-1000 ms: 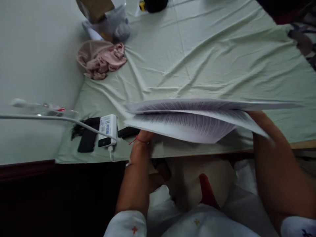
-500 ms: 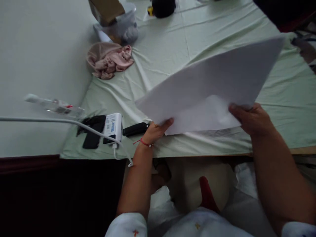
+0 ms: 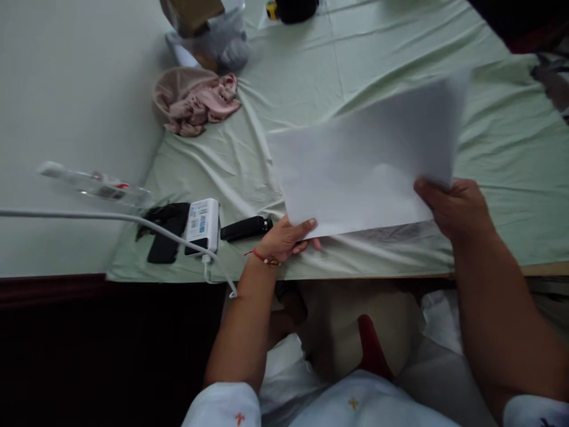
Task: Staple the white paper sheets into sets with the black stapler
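A white sheet of paper (image 3: 355,172) is held up above the green cloth, tilted, with its far right corner raised and blurred. My left hand (image 3: 291,237) grips its near left corner, thumb on top and fingers beneath. At the right edge my right hand (image 3: 457,207) pinches the paper with the thumb over it; its other fingers are mostly hidden behind. Just left of my left hand lies a black handheld device (image 3: 246,228), perhaps a trimmer. Something greyish lies flat on the cloth under the paper's near edge, too covered to name.
A white power bank (image 3: 203,222) with a white cable (image 3: 133,219) lies beside a black phone (image 3: 166,243). A clear plastic bottle (image 3: 100,187) lies by the wall. Crumpled pink cloth (image 3: 200,107) and a clear container (image 3: 226,44) are farther back on the green bedsheet (image 3: 507,196).
The paper's left corner has shifted right and its far right corner has drawn in, so it looks narrower and less bowed. More of my left fingers show below its edge.
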Action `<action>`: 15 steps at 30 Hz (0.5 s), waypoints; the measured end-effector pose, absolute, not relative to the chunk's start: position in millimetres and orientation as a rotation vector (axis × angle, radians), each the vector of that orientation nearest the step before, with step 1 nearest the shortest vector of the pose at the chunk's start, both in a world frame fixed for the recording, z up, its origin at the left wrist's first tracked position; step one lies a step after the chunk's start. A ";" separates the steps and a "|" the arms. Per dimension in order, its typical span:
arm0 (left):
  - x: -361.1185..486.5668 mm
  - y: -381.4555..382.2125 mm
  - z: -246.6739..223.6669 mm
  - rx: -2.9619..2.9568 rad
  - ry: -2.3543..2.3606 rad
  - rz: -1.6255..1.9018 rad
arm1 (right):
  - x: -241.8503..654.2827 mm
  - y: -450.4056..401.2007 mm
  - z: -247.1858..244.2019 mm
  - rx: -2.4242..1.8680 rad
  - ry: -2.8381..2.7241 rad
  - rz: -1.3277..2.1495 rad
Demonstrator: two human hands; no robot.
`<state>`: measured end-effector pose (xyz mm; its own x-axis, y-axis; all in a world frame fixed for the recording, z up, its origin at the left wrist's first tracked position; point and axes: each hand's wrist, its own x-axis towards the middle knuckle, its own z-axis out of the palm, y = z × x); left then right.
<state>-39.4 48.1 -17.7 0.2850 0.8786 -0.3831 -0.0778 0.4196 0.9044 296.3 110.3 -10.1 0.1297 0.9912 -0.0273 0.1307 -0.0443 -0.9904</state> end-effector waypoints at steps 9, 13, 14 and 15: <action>-36.9 34.6 -1.0 0.998 1.141 0.697 | 293.1 112.7 1.1 -1.674 -1.685 0.361; -35.0 27.7 0.7 0.935 1.167 0.739 | 291.3 113.6 -2.1 -1.657 -1.773 0.311; -35.3 26.4 -0.2 0.905 1.177 0.755 | 291.0 113.1 -2.9 -1.647 -1.795 0.304; -36.0 25.3 -1.3 0.873 1.186 0.766 | 290.6 112.3 -3.4 -1.637 -1.808 0.307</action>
<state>-36.0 25.3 -1.3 0.2125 0.8686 -0.4477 -0.0504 0.4673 0.8826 290.6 112.3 -3.4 0.0117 0.9485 0.3166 0.7906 0.1851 -0.5837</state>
